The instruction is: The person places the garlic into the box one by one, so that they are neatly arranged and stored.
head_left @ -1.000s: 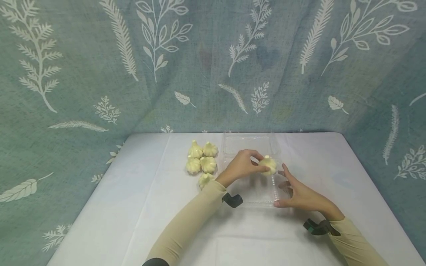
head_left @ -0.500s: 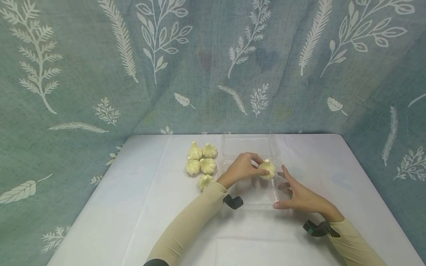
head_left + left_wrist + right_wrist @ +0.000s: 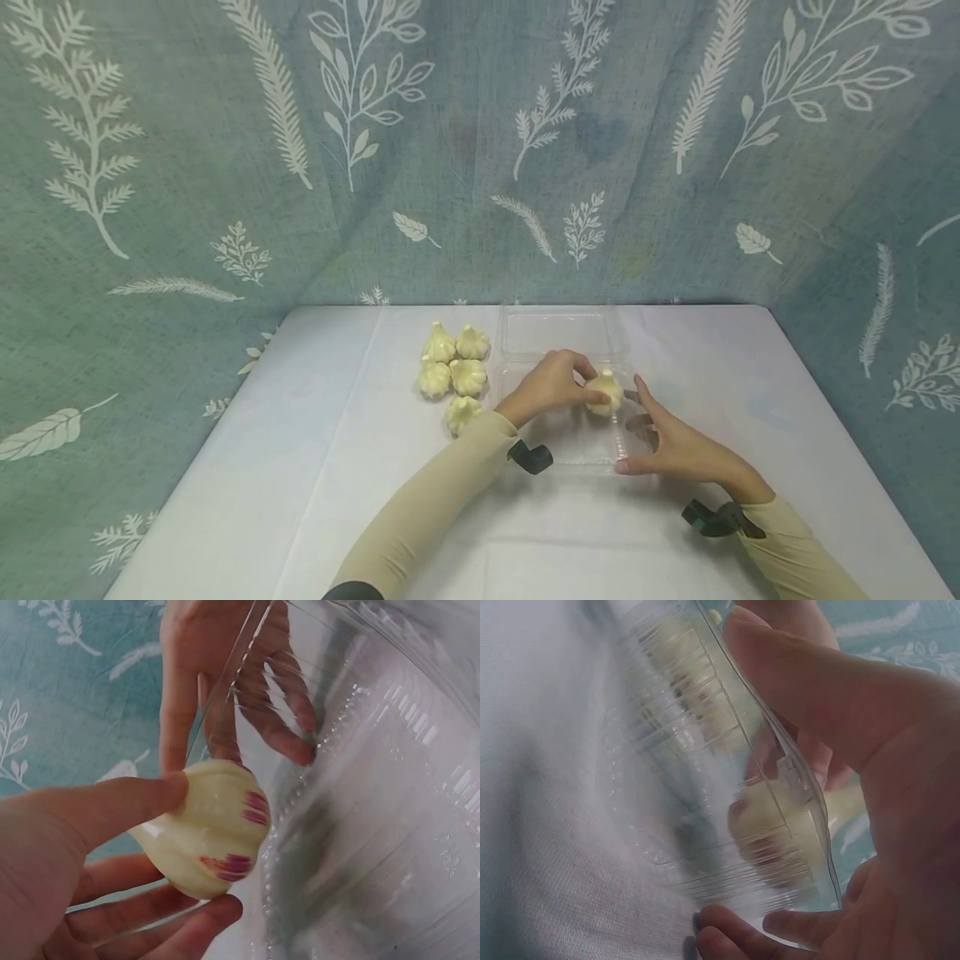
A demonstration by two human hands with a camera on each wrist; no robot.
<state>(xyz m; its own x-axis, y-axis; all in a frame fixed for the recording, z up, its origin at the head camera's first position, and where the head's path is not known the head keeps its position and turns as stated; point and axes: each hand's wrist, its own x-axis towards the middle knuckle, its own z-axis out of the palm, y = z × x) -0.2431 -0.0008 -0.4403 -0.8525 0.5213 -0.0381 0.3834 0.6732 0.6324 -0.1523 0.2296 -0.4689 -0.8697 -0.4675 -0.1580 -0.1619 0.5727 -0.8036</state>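
Right of centre in the head view, the left hand (image 3: pixel 551 385) holds a garlic bulb (image 3: pixel 606 393) between thumb and fingers, over the right part of a clear plastic box (image 3: pixel 577 448). Whether the bulb touches the box I cannot tell. In the left wrist view, the bulb sits near the middle of the frame, pale with purple streaks, the thumb on one side and fingertips on the other.

The right hand (image 3: pixel 681 443) is at the box's right side, thumb near the front right corner and fingers spread wide along the side; how firmly they press I cannot tell. The box's lid (image 3: pixel 558 333) lies open behind it, toward the top edge of the table (image 3: pixel 360 467).

Five more garlic bulbs (image 3: pixel 468 377) lie close together left of the box, two at the back, two in the middle and one in front, next to the left sleeve (image 3: pixel 427 496). A blue-green curtain (image 3: pixel 450 167) with white leaf prints fills the upper frame.
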